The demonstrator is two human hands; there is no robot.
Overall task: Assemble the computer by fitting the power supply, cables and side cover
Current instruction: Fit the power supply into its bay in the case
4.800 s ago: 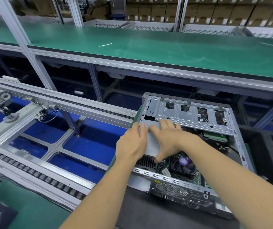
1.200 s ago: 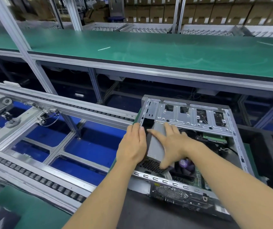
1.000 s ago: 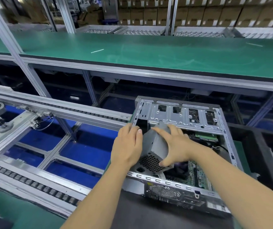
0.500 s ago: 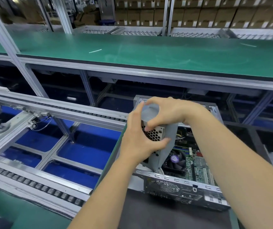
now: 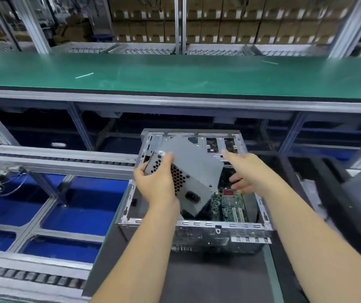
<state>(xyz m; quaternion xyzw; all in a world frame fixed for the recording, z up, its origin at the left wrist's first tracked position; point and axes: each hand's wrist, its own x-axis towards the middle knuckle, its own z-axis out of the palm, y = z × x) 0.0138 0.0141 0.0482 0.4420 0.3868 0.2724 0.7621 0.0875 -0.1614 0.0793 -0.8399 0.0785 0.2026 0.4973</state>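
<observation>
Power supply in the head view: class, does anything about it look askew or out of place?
Yes. The power supply is tilted, held up over the open computer case rather than seated flat. Only the left hand grips it; the right hand is open beside it.

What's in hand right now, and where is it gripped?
The left hand holds the power supply by its perforated vent end, tilted above the open case. The right hand is open over the case and holds nothing.

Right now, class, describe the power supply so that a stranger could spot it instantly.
Find the open computer case on the dark mat. Tilted over its left half is the power supply, a plain grey metal box gripped by the left hand; only it has a honeycomb vent.
</observation>
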